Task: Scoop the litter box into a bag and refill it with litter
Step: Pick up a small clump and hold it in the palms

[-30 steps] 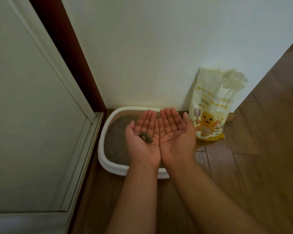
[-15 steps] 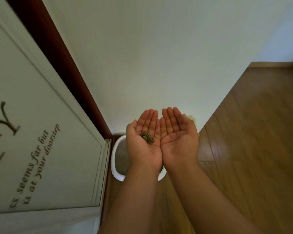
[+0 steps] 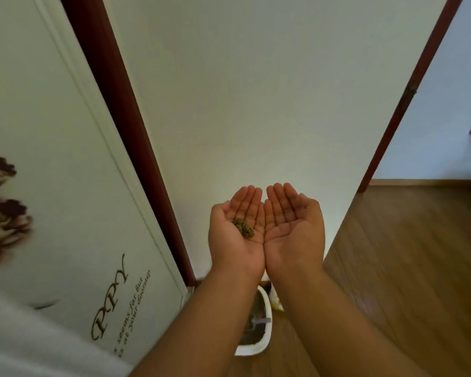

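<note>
1. Litter box [image 3: 264,341]: white, low in frame on the wood floor [image 3: 405,268], mostly hidden behind both forearms; only its right rim and a strip of grey litter show.
2. Litter clump [image 3: 244,228]: small, dark greenish-brown, lying in the palm of the left hand [image 3: 235,232], nr the edge where the two palms meet.
3. Left hand: palm up, fingers straight and relaxed, cupped (not curled round the clump, just carrying it).
4. Right hand [image 3: 291,227]: palm up too, fingers released, holding nothing; its side edge touches the left hand's.
5. Both hands are raised w/ the white wall [image 3: 256,104] behind them.
6. Litter bag [image 3: 274,300]: only a pale sliver shows just right of the box, btwn the forearms.
7. Door [image 3: 52,159]: white w/ flower decals and script lettering, at left beside a dark red frame.
</note>
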Demonstrator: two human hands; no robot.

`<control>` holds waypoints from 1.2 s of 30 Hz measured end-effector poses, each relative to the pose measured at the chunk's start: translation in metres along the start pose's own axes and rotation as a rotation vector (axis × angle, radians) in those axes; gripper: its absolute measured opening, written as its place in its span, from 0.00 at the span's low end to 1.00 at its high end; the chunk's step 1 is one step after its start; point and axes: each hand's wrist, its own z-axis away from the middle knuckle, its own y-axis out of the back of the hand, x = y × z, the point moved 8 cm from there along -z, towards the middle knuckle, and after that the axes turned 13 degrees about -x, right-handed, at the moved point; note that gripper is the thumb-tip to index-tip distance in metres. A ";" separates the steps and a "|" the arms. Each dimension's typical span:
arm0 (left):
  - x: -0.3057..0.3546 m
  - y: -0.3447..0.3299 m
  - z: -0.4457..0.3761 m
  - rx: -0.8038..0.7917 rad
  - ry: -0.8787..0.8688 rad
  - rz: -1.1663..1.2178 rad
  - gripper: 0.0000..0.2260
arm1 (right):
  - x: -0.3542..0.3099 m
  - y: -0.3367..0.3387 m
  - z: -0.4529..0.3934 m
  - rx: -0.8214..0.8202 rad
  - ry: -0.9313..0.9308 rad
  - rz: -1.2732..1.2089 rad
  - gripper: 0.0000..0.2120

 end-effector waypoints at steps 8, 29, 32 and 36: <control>0.002 -0.058 0.040 -0.033 -0.096 -0.017 0.17 | -0.042 -0.037 0.023 -0.125 -0.043 -0.013 0.17; -0.194 -0.161 0.015 -0.293 0.422 -0.133 0.18 | -0.238 0.039 0.032 0.119 0.518 -0.046 0.16; -0.222 -0.171 0.020 -0.378 0.600 -0.165 0.18 | -0.256 0.046 0.050 0.189 0.691 -0.067 0.16; -0.256 -0.167 0.041 -0.456 0.818 -0.204 0.17 | -0.264 0.068 0.085 0.312 0.875 -0.089 0.15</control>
